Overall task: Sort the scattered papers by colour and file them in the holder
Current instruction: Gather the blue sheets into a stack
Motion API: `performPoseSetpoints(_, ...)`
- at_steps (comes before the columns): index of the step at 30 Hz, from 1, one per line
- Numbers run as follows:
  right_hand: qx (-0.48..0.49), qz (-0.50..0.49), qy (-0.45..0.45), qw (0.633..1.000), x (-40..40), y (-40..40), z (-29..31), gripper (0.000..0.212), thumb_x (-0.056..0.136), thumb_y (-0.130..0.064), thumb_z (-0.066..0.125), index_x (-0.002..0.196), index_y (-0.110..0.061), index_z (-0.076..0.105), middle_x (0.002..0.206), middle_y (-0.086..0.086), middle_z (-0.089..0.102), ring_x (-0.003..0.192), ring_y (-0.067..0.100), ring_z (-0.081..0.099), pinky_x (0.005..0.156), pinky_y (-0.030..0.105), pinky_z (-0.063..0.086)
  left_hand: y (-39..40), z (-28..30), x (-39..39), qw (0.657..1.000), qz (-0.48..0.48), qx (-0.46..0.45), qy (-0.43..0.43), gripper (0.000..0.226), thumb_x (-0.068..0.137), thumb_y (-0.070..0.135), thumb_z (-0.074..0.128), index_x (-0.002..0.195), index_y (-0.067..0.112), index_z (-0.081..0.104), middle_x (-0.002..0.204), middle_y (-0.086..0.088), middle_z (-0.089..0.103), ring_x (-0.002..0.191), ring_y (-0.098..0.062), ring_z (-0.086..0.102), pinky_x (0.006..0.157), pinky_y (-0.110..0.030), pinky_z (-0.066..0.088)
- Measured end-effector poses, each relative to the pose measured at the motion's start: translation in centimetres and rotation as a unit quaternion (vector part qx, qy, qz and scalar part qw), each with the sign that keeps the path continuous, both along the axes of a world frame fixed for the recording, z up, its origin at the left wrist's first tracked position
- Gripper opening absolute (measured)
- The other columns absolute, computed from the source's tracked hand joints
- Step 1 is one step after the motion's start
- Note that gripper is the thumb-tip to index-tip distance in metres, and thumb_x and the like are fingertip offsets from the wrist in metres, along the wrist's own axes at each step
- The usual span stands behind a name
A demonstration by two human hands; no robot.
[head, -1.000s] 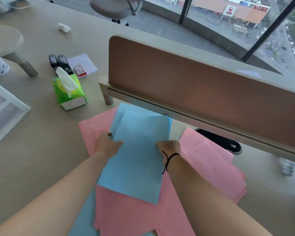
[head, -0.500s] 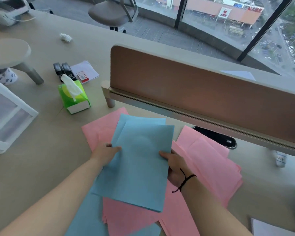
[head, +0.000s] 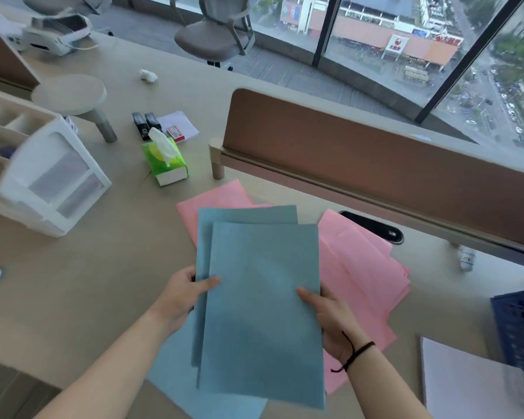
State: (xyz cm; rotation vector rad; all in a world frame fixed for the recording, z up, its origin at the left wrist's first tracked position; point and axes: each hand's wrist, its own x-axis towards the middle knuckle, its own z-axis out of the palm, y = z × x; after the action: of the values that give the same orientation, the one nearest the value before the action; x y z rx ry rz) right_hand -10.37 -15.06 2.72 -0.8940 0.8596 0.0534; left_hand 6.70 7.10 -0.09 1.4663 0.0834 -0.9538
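Both hands hold a small stack of blue sheets (head: 260, 297) lifted off the desk. My left hand (head: 183, 293) grips its left edge with the thumb on top, and my right hand (head: 330, 316) grips the right edge. Pink sheets (head: 360, 276) lie spread on the desk to the right and behind the stack. One more blue sheet (head: 176, 373) lies flat underneath at the lower left. A dark blue perforated holder (head: 519, 325) shows at the right edge, cut off by the frame.
A white drawer organiser (head: 52, 182) stands on the left. Behind it are a green tissue box (head: 165, 163), two black staplers (head: 146, 124) and a small white notepad (head: 179, 125). A brown desk divider (head: 360, 164) runs across the back. White paper (head: 466, 382) lies at the lower right.
The blue sheets went from lying pressed on the desk to being held up towards me in both hands. The view tilted up and now shows the blue holder at the right.
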Motion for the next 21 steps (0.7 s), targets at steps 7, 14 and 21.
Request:
performPoseSetpoints(7, -0.138, 0.011, -0.081, 0.987, -2.9, 5.4, 0.9, 0.026, 0.099, -0.004, 0.052, 0.122, -0.005, 0.065, 0.12, 0.009, 0.073, 0.109, 0.025, 0.07, 0.083, 0.028, 0.058, 5.1, 3.0, -3.6, 0.986, 0.025, -0.037, -0.163, 0.023, 0.092, 0.009, 0.066, 0.115, 0.005, 0.068, 0.114, -0.01, 0.073, 0.107, -0.026, 0.07, 0.093, -0.04, 0.055)
performPoseSetpoints(14, -0.211, 0.035, -0.044, 0.976, -4.7, 8.6, -1.9, 0.027, 0.094, -0.008, 0.065, 0.121, -0.013, 0.066, 0.117, -0.001, 0.075, 0.108, 0.015, 0.07, 0.087, 0.028, 0.056, 5.9, 0.6, -7.1, 0.976, -0.049, 0.026, -0.211, 0.027, 0.094, 0.013, 0.064, 0.108, 0.035, 0.068, 0.108, 0.014, 0.074, 0.105, -0.006, 0.068, 0.09, -0.029, 0.053)
performPoseSetpoints(21, -0.305, 0.06, 0.044, 0.95, -4.1, 8.6, -4.2, 0.025, 0.097, -0.007, 0.053, 0.111, -0.022, 0.068, 0.11, -0.006, 0.075, 0.108, 0.021, 0.069, 0.094, 0.046, 0.055, 6.2, 0.6, -7.6, 0.979, -0.045, 0.044, -0.194, 0.026, 0.098, 0.019, 0.057, 0.113, 0.039, 0.064, 0.11, 0.025, 0.07, 0.105, 0.005, 0.064, 0.09, -0.022, 0.048)
